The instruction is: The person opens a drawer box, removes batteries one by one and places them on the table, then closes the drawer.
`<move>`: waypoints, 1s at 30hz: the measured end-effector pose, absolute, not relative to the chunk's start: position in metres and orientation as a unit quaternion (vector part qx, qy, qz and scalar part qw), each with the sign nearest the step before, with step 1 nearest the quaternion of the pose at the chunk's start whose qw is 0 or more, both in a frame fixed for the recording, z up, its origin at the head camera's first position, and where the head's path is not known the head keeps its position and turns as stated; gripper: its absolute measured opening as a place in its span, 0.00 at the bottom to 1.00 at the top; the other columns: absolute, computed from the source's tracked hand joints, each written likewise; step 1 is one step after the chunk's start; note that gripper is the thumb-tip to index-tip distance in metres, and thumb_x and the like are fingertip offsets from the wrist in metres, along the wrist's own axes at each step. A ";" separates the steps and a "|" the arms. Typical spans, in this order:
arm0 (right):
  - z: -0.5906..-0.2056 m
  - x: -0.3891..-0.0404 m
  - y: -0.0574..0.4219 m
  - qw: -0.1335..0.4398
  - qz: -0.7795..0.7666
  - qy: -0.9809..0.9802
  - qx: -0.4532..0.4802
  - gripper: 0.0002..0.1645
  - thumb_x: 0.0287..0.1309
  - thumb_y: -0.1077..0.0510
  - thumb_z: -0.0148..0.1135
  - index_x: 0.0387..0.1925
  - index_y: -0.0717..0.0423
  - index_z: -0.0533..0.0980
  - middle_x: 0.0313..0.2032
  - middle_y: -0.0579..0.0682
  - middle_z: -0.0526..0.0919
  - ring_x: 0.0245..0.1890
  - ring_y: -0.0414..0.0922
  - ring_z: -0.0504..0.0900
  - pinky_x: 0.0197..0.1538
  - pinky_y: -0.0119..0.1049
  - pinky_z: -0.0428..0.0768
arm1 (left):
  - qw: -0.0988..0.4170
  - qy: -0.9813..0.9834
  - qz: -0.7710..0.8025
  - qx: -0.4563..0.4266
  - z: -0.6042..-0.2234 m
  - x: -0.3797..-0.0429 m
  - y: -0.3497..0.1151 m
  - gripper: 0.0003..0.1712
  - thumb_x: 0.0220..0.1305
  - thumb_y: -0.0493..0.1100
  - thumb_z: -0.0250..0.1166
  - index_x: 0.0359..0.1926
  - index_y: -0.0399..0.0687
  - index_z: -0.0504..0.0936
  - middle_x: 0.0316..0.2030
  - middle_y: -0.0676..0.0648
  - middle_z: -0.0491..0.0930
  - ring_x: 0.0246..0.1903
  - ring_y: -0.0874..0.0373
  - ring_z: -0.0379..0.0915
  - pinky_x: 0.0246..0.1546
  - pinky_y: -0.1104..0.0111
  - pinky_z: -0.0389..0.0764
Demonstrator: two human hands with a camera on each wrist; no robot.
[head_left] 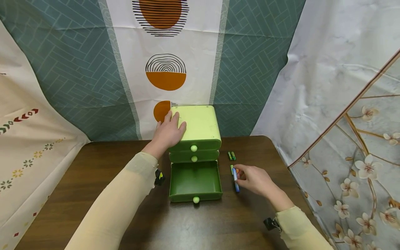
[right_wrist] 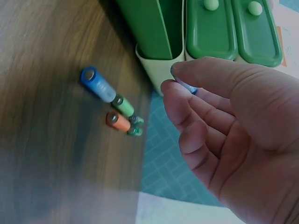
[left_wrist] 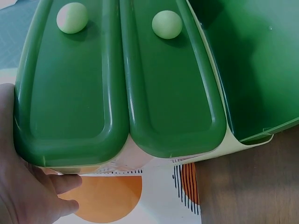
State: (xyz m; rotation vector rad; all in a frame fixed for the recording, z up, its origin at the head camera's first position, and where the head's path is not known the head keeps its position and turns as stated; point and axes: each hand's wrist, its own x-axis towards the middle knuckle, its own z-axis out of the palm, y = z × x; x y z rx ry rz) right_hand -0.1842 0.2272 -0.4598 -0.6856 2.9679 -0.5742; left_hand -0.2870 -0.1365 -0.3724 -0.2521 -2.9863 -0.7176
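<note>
A small cabinet (head_left: 197,121) with a pale yellow-green top has its bottom drawer (head_left: 196,178) pulled out and bare inside. Its upper two drawers (left_wrist: 70,93) are closed. My left hand (head_left: 168,133) rests on the cabinet's top left edge, fingers spread. To the right of the cabinet, my right hand (head_left: 254,178) pinches a blue battery (right_wrist: 187,87) between thumb and fingertips, mostly hidden by them in the right wrist view. Below it on the table lie another blue battery (right_wrist: 98,85), a light green battery (right_wrist: 123,106) and an orange battery (right_wrist: 117,121).
Two small green batteries (head_left: 231,156) lie farther back beside the cabinet. The dark wooden table (head_left: 193,229) ends at a patterned cloth (head_left: 250,62) behind, with more cloth hanging at both sides. Round pale knobs (head_left: 196,200) stick out from the drawer fronts.
</note>
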 end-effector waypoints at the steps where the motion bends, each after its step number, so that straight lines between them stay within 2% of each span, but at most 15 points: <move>1: -0.461 -0.184 0.229 0.023 -0.185 0.958 -0.218 0.30 0.65 0.59 0.78 0.67 0.60 0.83 0.36 0.35 0.87 0.34 0.36 0.83 0.37 0.41 0.80 | 0.029 -0.969 -0.232 -0.082 -0.372 -0.287 -0.136 0.44 0.89 0.63 0.38 0.90 0.43 0.49 0.89 0.35 0.39 0.88 0.41 0.35 0.83 0.37 0.42; 9: -0.471 -0.183 0.247 0.033 -0.178 0.960 -0.213 0.28 0.63 0.61 0.77 0.64 0.61 0.83 0.33 0.35 0.84 0.29 0.34 0.77 0.34 0.40 0.78 | 0.029 -0.970 -0.228 -0.083 -0.372 -0.287 -0.137 0.44 0.89 0.63 0.38 0.90 0.43 0.48 0.89 0.35 0.39 0.88 0.41 0.35 0.83 0.36 0.42; 18: -0.487 -0.185 0.258 0.045 -0.165 0.965 -0.200 0.25 0.59 0.60 0.77 0.58 0.57 0.85 0.32 0.35 0.82 0.29 0.36 0.74 0.36 0.42 0.77 | 0.032 -0.969 -0.229 -0.083 -0.373 -0.288 -0.136 0.44 0.89 0.63 0.38 0.90 0.42 0.49 0.89 0.35 0.39 0.88 0.41 0.35 0.83 0.36 0.43; 30: -0.502 -0.187 0.260 0.075 -0.156 0.969 -0.178 0.28 0.61 0.59 0.80 0.62 0.60 0.84 0.33 0.37 0.83 0.29 0.37 0.75 0.36 0.42 0.78 | 0.033 -0.968 -0.233 -0.082 -0.372 -0.287 -0.136 0.44 0.88 0.64 0.38 0.90 0.43 0.49 0.89 0.35 0.40 0.88 0.41 0.36 0.83 0.37 0.42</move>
